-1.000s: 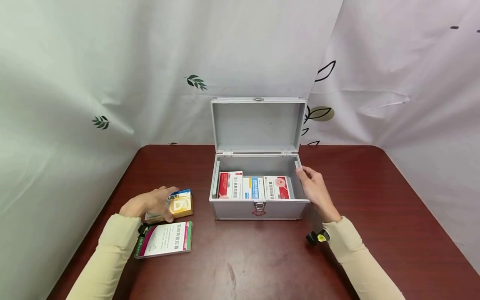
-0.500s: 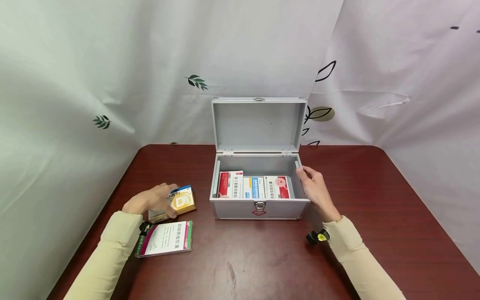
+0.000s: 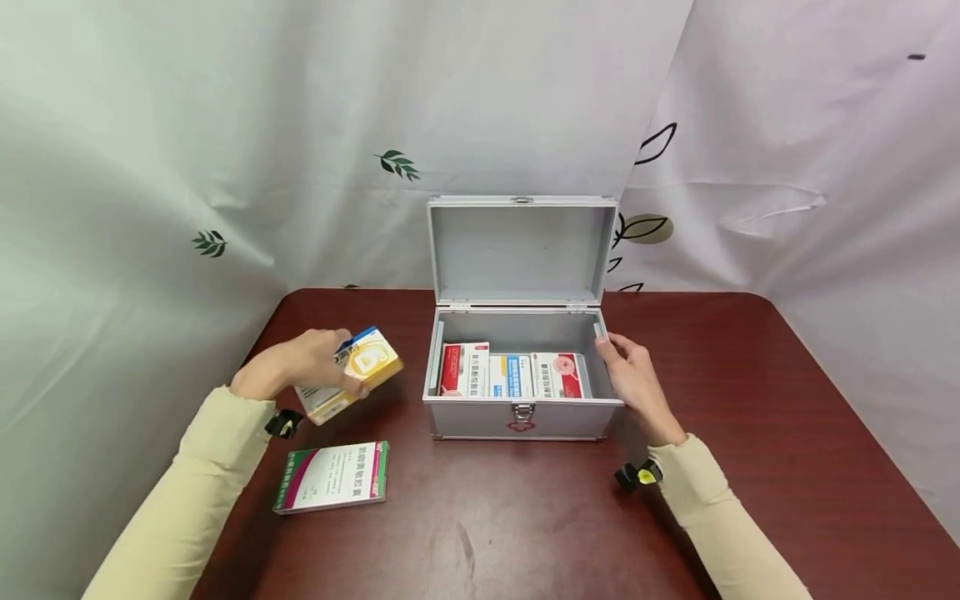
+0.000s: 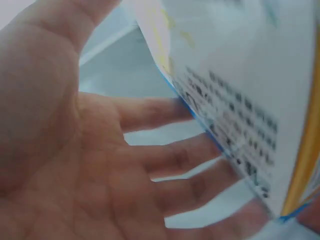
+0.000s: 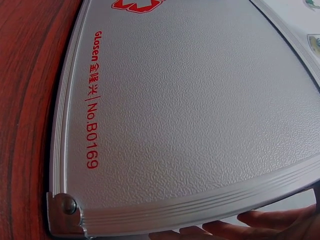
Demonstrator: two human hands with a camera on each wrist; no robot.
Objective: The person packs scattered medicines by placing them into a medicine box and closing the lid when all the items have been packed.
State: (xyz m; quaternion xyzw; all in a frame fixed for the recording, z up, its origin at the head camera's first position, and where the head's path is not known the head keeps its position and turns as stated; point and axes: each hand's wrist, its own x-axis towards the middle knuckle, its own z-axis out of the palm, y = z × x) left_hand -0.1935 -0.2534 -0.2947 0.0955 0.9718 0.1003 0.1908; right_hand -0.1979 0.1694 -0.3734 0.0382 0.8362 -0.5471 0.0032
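Note:
My left hand (image 3: 303, 365) grips a white and yellow medicine box (image 3: 375, 358) with a blue edge, tilted over the left of the table. In the left wrist view the box (image 4: 240, 100) spans from thumb side to fingertips, with small dark print on its face. A silver medicine case (image 3: 480, 420) stands with its lid (image 3: 517, 250) up. My right hand (image 3: 636, 379) holds the case's right wall, thumb over the rim. Its fingers (image 5: 270, 220) lie along the outside in the right wrist view. Inside the case, several medicine boxes (image 3: 555, 375) stand in a row toward the front.
A flat green, white and magenta medicine box (image 3: 333, 477) lies on the dark red table (image 3: 525, 517), below my left hand. Behind the table hangs a pale cloth (image 3: 495, 100) with leaf prints. Some inner space shows behind the boxes in the case.
My left hand has raised the yellow and white medicine box from beside the green one, moving it away from me and slightly right. My right hand keeps its hold on the case.

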